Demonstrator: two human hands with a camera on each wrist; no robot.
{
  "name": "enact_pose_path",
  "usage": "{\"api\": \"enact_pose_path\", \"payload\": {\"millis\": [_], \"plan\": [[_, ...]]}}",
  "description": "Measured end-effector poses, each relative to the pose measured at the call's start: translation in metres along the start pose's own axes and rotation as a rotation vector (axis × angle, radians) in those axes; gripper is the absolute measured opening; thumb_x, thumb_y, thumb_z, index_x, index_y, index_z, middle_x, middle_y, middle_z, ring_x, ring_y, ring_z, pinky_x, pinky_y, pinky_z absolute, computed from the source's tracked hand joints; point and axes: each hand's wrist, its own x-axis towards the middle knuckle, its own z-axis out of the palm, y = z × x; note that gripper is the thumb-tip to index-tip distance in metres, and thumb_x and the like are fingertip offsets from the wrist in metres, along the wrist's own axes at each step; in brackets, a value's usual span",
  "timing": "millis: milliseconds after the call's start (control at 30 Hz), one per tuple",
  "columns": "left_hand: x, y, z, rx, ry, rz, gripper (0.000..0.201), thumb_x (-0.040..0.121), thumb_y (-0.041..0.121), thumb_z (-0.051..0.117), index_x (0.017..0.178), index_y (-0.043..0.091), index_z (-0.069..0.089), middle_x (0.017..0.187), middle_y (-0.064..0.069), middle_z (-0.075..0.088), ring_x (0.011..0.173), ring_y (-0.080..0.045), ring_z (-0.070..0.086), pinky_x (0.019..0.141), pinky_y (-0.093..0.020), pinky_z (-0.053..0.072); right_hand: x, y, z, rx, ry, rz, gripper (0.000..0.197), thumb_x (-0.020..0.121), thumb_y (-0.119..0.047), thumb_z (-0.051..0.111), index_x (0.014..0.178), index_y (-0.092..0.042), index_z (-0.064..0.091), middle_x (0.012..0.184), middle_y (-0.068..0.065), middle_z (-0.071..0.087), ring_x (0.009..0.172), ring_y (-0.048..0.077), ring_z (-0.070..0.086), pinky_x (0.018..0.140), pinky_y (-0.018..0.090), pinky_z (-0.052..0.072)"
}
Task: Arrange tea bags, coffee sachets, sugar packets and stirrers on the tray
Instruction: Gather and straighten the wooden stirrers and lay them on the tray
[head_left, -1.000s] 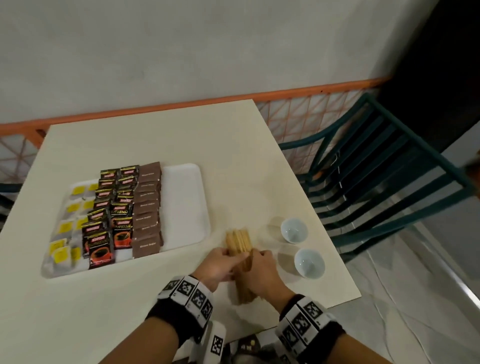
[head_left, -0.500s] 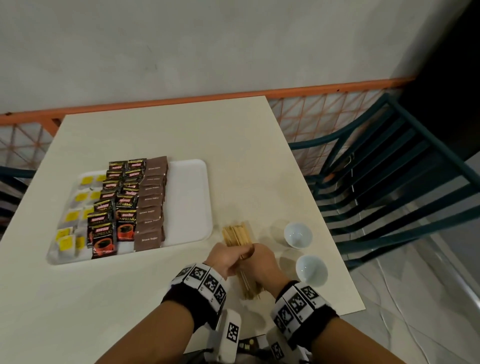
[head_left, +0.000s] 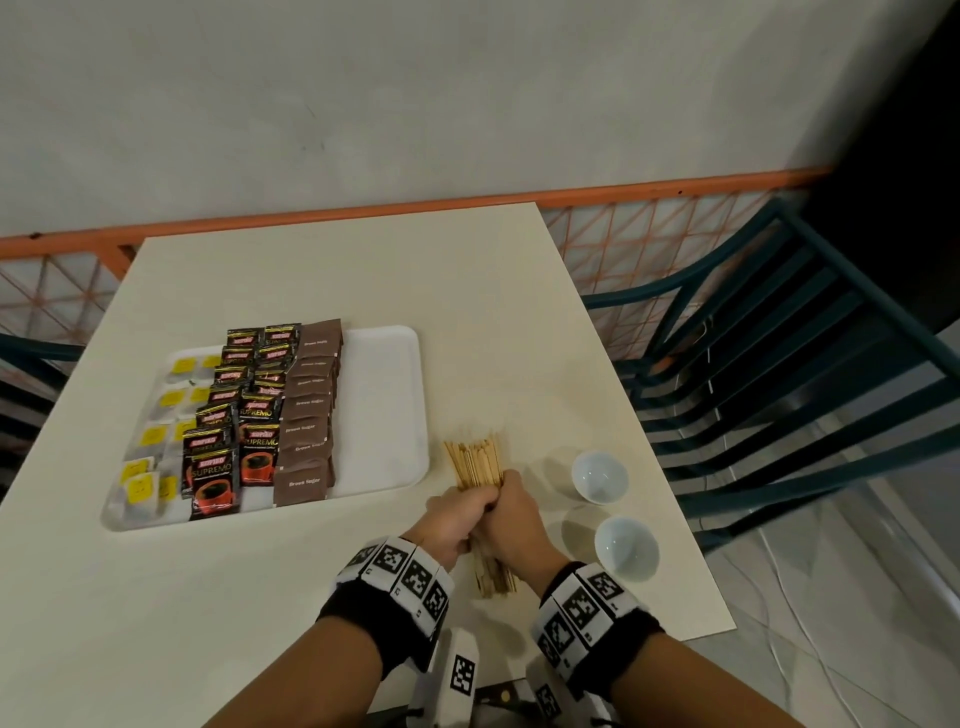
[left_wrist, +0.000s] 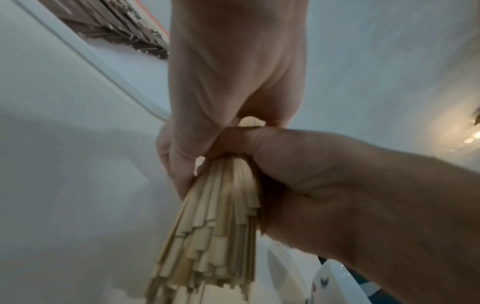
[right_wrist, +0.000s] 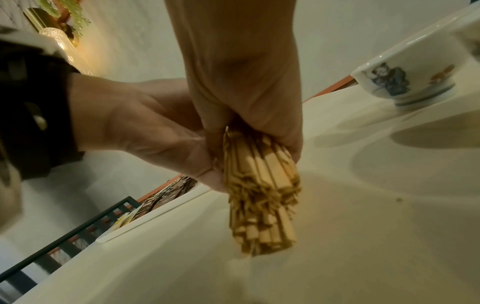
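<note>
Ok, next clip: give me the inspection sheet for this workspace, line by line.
Surface: cream table, square top.
Job's things: white tray holds tea bags, coffee sachets and brown sugar packets in rows; its right part is bare. Stirrers bundled, off the tray.
Clutter: two white cups right of the stirrers.
Grippers: left hand and right hand both grip the stirrers.
Cables: thin cable on the floor.
Surroundings: teal chair, orange railing, grey wall.
</note>
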Motion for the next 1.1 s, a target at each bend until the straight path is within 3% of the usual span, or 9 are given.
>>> {"api": "enact_pose_path", "payload": {"millis": [200,400,467,567,667,733,833,933,1100], "plan": [[-0.013,0.009,-0.007,0.006,-0.013,0.022,0.05,0.082,0.035,0.056,0.123,0.009,0.049,0.122,-0.013,0.055,0.099,-0.021,0.054,0.069,-0.03,0.045,0.003,-0.002,-0.004,0.208,-0.04,0.006,0.033,0.079,-0.012,0.065,0.109,-0.008,0.051,0.098,0.001,0.061,0.09,0.016,0.058,0.062,0.018,0.045],[-0.039,0.027,-0.023,0.151,-0.178,0.215,0.05,0.096,0.049,0.031,0.135,0.02,0.043,0.131,0.001,0.051,0.12,-0.02,0.049,0.098,-0.028,0.035,0.003,-0.019,-0.011,0.313,-0.023,-0.077,0.029,0.08,-0.009,0.061,0.107,-0.017,0.053,0.097,-0.002,0.065,0.09,0.013,0.062,0.065,0.017,0.049],[-0.046,0.032,-0.032,0.05,-0.231,0.223,0.064,0.09,0.064,0.02,0.13,0.024,0.05,0.131,0.004,0.052,0.122,-0.02,0.048,0.108,-0.037,0.032,0.001,-0.033,-0.017,0.331,0.012,-0.157,0.032,0.076,-0.011,0.065,0.105,-0.018,0.055,0.095,-0.003,0.066,0.087,0.014,0.063,0.068,0.02,0.05],[-0.04,0.03,-0.045,-0.399,-0.309,0.105,0.079,0.084,0.073,0.021,0.119,0.012,0.058,0.114,-0.013,0.063,0.103,-0.027,0.06,0.092,-0.044,0.047,-0.004,-0.062,-0.03,0.392,0.084,-0.292,0.032,0.072,-0.009,0.068,0.099,-0.018,0.055,0.085,-0.004,0.063,0.076,0.008,0.061,0.064,0.018,0.048],[-0.044,0.031,-0.05,-0.734,-0.348,0.064,0.075,0.089,0.064,0.03,0.124,0.001,0.051,0.111,-0.018,0.065,0.1,-0.031,0.061,0.086,-0.046,0.047,-0.011,-0.09,-0.039,0.509,0.123,-0.435,0.032,0.073,-0.006,0.07,0.088,-0.03,0.054,0.078,-0.01,0.062,0.068,-0.001,0.06,0.064,0.015,0.05],[-0.051,0.037,-0.047,-0.849,-0.335,0.134,0.058,0.094,0.05,0.031,0.113,0.002,0.057,0.097,-0.015,0.072,0.089,-0.027,0.066,0.084,-0.042,0.048,-0.015,-0.101,-0.039,0.555,0.127,-0.501,0.036,0.073,-0.005,0.071,0.087,-0.033,0.054,0.078,-0.013,0.063,0.069,-0.004,0.062,0.066,0.012,0.051],[-0.057,0.047,-0.044,-0.966,-0.287,0.19,0.041,0.096,0.029,0.032,0.107,0.001,0.061,0.085,-0.016,0.073,0.072,-0.026,0.071,0.082,-0.038,0.048,-0.02,-0.109,-0.034,0.594,0.139,-0.529,0.03,0.072,-0.002,0.073,0.092,-0.021,0.06,0.08,-0.009,0.067,0.075,0.003,0.066,0.071,0.019,0.054],[-0.056,0.05,-0.047,-0.972,-0.24,0.203,0.035,0.094,0.017,0.032,0.106,0.0,0.061,0.083,-0.017,0.071,0.07,-0.025,0.069,0.069,-0.032,0.055,-0.023,-0.112,-0.032,0.633,0.127,-0.524,0.03,0.072,0.0,0.073,0.098,-0.007,0.06,0.08,-0.007,0.069,0.077,0.007,0.068,0.076,0.028,0.056],[-0.061,0.049,-0.046,-0.868,-0.216,0.223,0.037,0.099,0.021,0.029,0.096,0.007,0.063,0.073,-0.011,0.072,0.076,-0.023,0.065,0.065,-0.033,0.053,-0.025,-0.114,-0.031,0.689,0.07,-0.514,0.039,0.069,-0.002,0.077,0.099,-0.018,0.057,0.087,-0.002,0.071,0.082,0.009,0.069,0.077,0.029,0.056]]}}
